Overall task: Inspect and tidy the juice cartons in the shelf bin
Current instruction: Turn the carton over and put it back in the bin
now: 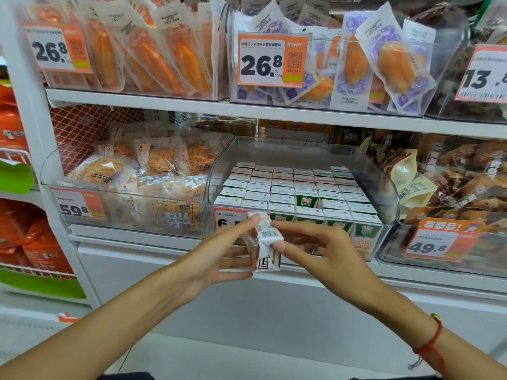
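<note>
A small juice carton with a barcode on its upper face is held in front of the clear shelf bin, tilted. My left hand grips it from the left, fingers underneath and a fingertip on its top corner. My right hand pinches its right side between thumb and forefinger. Inside the bin, several rows of green-and-white juice cartons stand packed upright; one gap in the middle rows shows a carton's green front.
An orange price tag sits on the bin's front, partly behind the carton. Clear bins of snack packs flank it left and right. The upper shelf carries more packets. A white cabinet face lies below.
</note>
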